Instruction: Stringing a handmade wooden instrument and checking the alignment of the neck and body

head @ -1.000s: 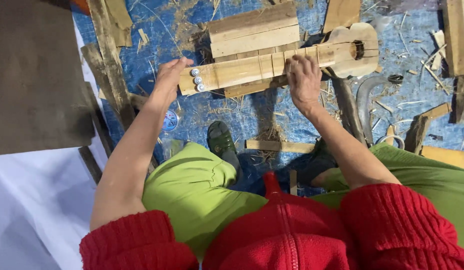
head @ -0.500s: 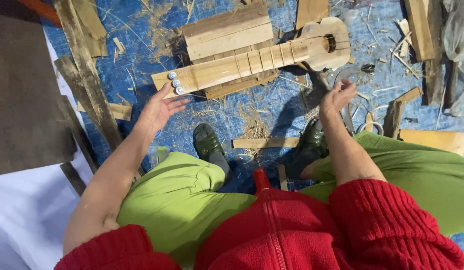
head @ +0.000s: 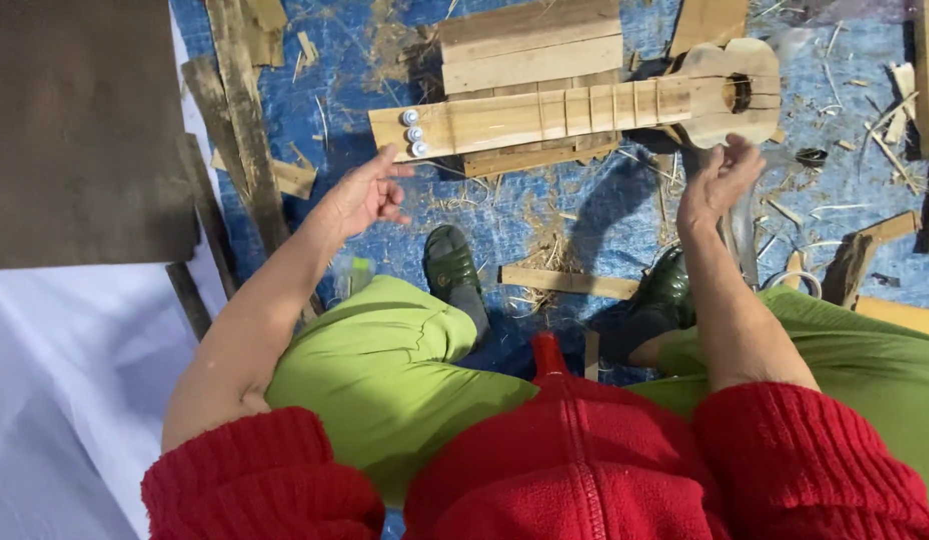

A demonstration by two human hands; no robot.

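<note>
The left hand (head: pixel 369 193) is raised off the lap, palm turned inward, fingers loosely spread and holding nothing; its fingertips sit just near of the instrument's (head: pixel 584 110) head end without touching it. The right hand (head: pixel 719 178) is lifted too, fingers curled partway and open, empty, just near of the instrument's rounded body. Both forearms are bare, reaching out from red sleeves (head: pixel 274 470). The instrument, one unfinished wooden piece with a long neck, lies across the blue tarp (head: pixel 544 215) on the far side, head to the left and body to the right. Three small pale pegs (head: pixel 414 132) stand in a row at its head end, and one sound hole (head: pixel 739 93) shows in the body. It rests on a stack of planks (head: pixel 529 45). Two dark green shoes (head: pixel 452 265) stand on the tarp between the hands, below green trousers (head: pixel 384 345). Long dark slats (head: pixel 239 110) lie far left beside a dark board (head: pixel 79 130), and a white sheet (head: pixel 64 380) covers the near left. Wood scraps and shavings litter the tarp, thickest at the right.
</note>
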